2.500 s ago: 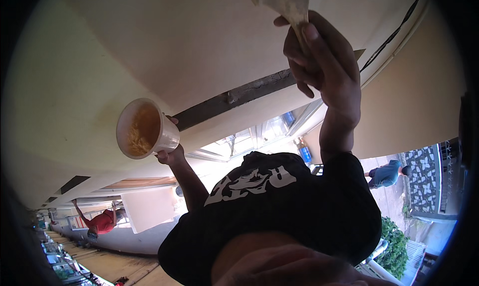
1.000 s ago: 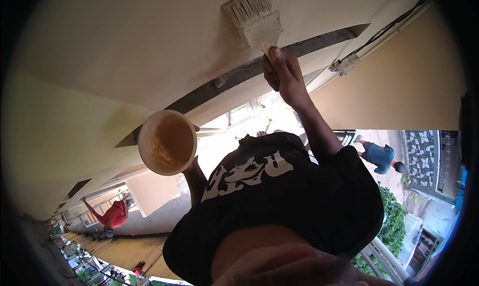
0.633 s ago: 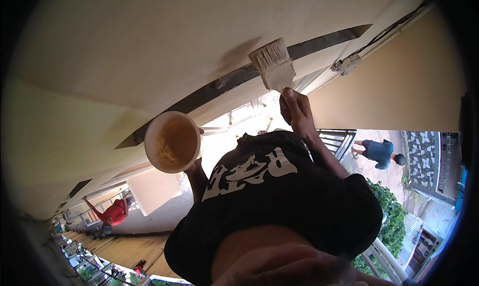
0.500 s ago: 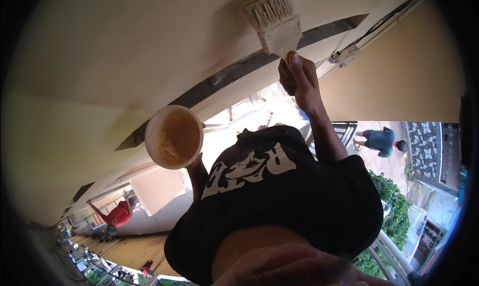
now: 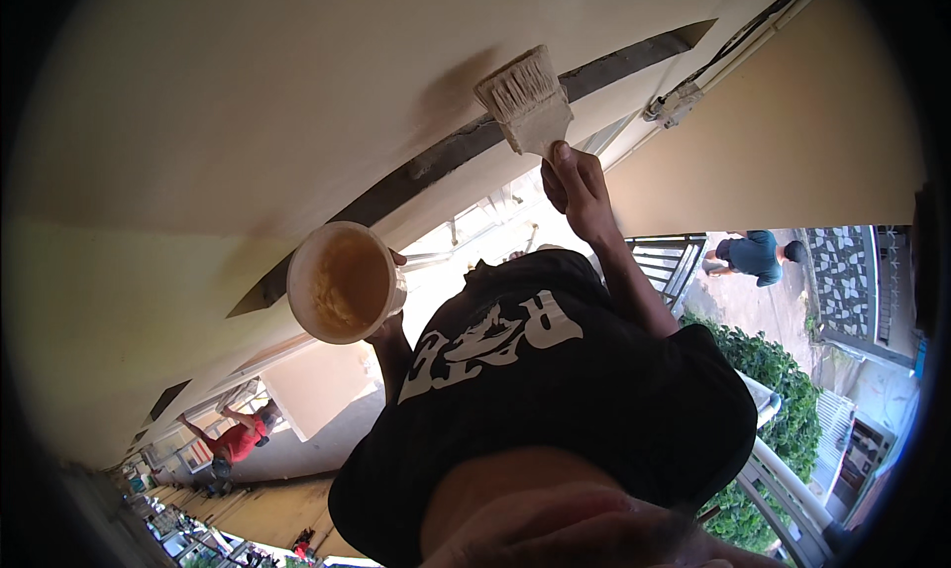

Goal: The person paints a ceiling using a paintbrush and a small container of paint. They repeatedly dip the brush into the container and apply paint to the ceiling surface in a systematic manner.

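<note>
My right hand (image 5: 578, 184) is closed round the handle of a wide paintbrush (image 5: 535, 120), its bristles and lower part coated in pale paint. The brush tilts up toward a cream wall (image 5: 248, 103), and its shadow falls beside the bristles; I cannot tell whether they touch. Farther left and lower, my left hand (image 5: 390, 332) grips a whitish plastic tub (image 5: 300, 301) from its far side, most of the fingers hidden behind it. Inside the tub is peach-cream paint (image 5: 342, 306), partly smeared on the inner wall.
A long dark slot (image 5: 426, 162) runs along the wall behind brush and tub. Pipes and a small box (image 5: 677, 104) are fixed at upper right. One person in red (image 5: 240, 437) is at lower left, another in dark teal (image 5: 758, 258) at right. Railings (image 5: 783, 484) and leafy plants (image 5: 773, 370) lie lower right.
My right hand has brought the brush down and slightly left along the wall. The tub has dropped slightly in my left hand. The person in red has shifted their arms.
</note>
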The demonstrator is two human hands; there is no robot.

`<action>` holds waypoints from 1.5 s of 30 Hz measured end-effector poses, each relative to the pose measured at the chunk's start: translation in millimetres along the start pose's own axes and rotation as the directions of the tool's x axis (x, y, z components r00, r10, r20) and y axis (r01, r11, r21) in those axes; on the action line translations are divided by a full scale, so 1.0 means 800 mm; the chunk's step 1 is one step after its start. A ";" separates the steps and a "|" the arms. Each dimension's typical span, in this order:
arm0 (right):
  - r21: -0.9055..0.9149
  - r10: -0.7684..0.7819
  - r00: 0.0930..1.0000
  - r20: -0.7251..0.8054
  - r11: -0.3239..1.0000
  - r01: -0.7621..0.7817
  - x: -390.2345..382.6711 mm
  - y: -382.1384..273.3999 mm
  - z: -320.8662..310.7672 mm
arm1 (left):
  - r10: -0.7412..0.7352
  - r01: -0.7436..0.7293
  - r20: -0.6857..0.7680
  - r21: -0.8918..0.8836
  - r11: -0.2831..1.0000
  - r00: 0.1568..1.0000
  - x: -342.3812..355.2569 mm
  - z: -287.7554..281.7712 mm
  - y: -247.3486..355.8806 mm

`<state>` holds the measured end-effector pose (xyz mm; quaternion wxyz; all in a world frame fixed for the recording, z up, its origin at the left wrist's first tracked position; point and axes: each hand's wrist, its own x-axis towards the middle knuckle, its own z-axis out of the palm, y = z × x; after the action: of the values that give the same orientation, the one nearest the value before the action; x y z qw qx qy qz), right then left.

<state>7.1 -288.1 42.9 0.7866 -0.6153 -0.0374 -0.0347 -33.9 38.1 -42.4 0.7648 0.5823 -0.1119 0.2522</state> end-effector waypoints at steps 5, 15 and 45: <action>-0.222 -0.109 0.991 -0.075 0.971 0.089 0.049 0.087 -0.031 | -0.005 0.005 0.009 -0.005 1.000 1.000 -0.004 -0.002 -0.004; -0.316 0.119 0.979 0.163 0.947 -0.062 -0.049 0.019 -0.032 | -0.081 0.077 0.053 0.071 0.994 0.995 -0.027 -0.004 -0.003; 0.157 -0.515 0.313 0.798 0.680 0.716 0.040 -0.042 0.228 | 0.029 0.111 -0.299 0.441 0.891 0.954 -0.047 0.024 0.082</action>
<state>32.3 -119.7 122.6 0.5314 -0.5842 -0.6104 -0.0612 -97.2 22.9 0.4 0.6214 0.7016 0.0789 0.3398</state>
